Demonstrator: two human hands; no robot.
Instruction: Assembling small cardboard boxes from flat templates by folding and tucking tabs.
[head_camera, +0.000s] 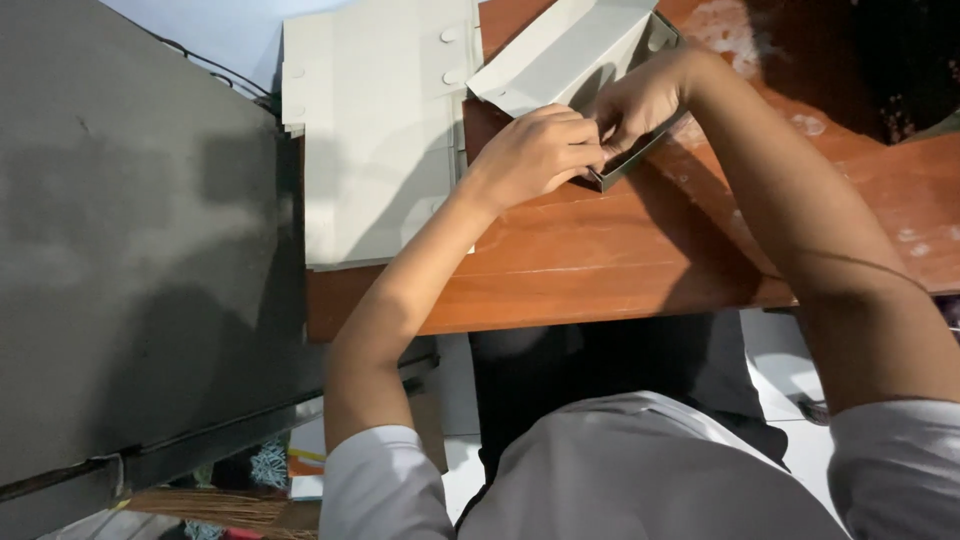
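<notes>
On the wooden table lies a half-folded pale grey cardboard box. My left hand presses on its near corner with fingers curled. My right hand pinches the same corner edge of the box from the right. Both hands touch each other there. The box's near wall is partly hidden under my fingers.
A stack of flat pale grey cardboard blanks lies at the table's left end. A large dark grey panel stands left of the table. Below the table edge are my dark lap, a broom and clutter on the floor.
</notes>
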